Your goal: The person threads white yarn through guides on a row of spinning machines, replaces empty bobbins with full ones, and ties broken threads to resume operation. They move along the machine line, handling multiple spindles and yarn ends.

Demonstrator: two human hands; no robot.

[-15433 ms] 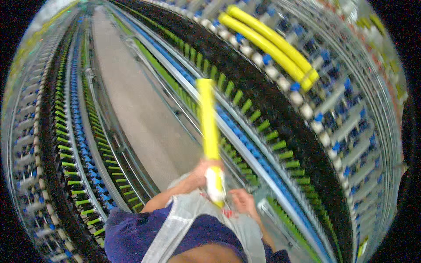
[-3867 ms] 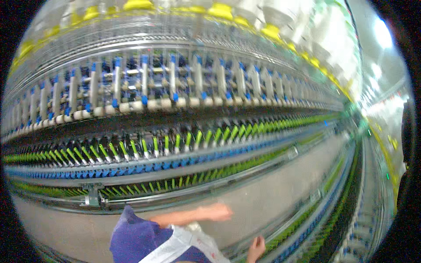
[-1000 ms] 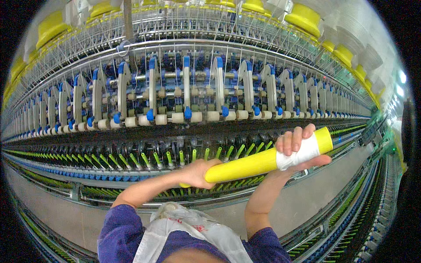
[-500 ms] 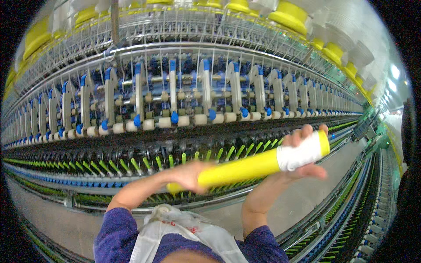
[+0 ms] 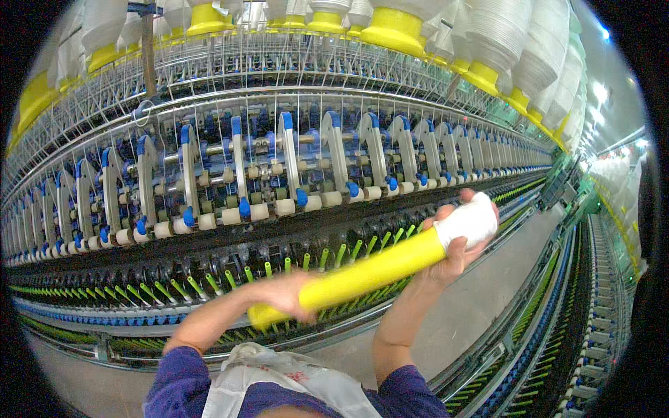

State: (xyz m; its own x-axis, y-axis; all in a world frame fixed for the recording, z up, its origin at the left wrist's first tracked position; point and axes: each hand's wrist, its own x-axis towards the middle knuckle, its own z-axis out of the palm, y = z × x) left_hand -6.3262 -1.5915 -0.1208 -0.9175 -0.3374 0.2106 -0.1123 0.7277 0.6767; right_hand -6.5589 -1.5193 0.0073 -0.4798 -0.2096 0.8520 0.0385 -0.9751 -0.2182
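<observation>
A long yellow bobbin tube slants up to the right in front of my body. My left hand, slightly blurred, is wrapped round it close to its lower left end. Thick white roving covers the upper right end and hides the tip. My right hand grips this white part from behind and below, its thumb at the near side and fingertips showing along the upper edge.
A spinning frame with grey arms tipped in blue stretches across the view. Beneath runs a row of green spindle tubes. White roving bobbins on yellow bases hang overhead. Grey floor and a second machine lie at right.
The white roving now reaches over the tube's right tip, where a yellow rim showed before. My right thumb, stretched away earlier, now presses on it. The view has shifted, too.
</observation>
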